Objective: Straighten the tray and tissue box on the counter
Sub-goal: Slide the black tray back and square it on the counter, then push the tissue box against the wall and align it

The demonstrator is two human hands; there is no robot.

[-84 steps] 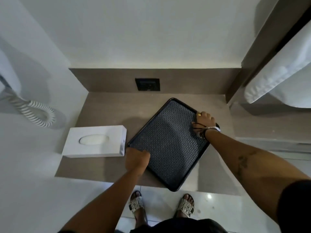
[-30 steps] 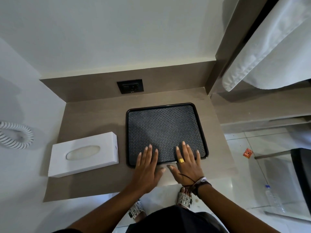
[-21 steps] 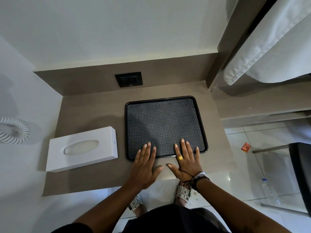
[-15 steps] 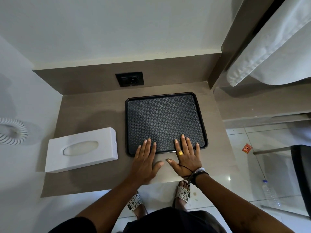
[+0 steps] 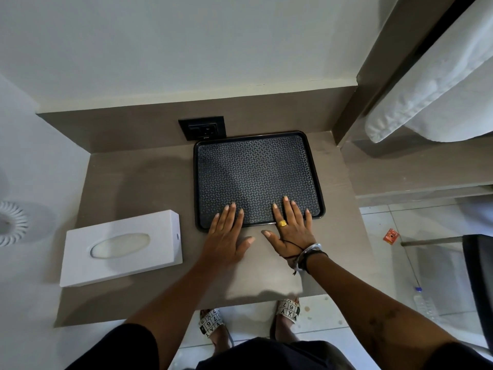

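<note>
pressing both palms flat at the near edge of the tray (image 5: 257, 177), fingers spread wide and laid out straight, gripping nothing. left hand (image 5: 226, 236) with fingertips over the near-left stretch of the tray rim, heel of the palm down on the counter (image 5: 138, 188). right hand (image 5: 292, 228), ring on one finger and bracelets at the wrist, same deal on the near-right stretch. looks like a push rather than a hold, since nothing is curled around the rim.

tray side of the job looks basically done: sitting square now, far edge tucked right up by the back wall just below the black socket (image 5: 202, 128), sides running parallel with the right edge of the counter. maybe one last nudge left, hard to say.

tissue box (image 5: 121, 248) is the bit still waiting. lying at the near-left corner of the counter, apart from the tray, close to the left wall. tilted a touch, right end sitting further back than the left, so not lined up with the front edge or the tray. no hand on it yet.

so roughly halfway. next up, probably: lifting off the tray and swinging the left hand over to square the box. light cardboard-looking thing, so likely to skid too far with a firm shove.
</note>
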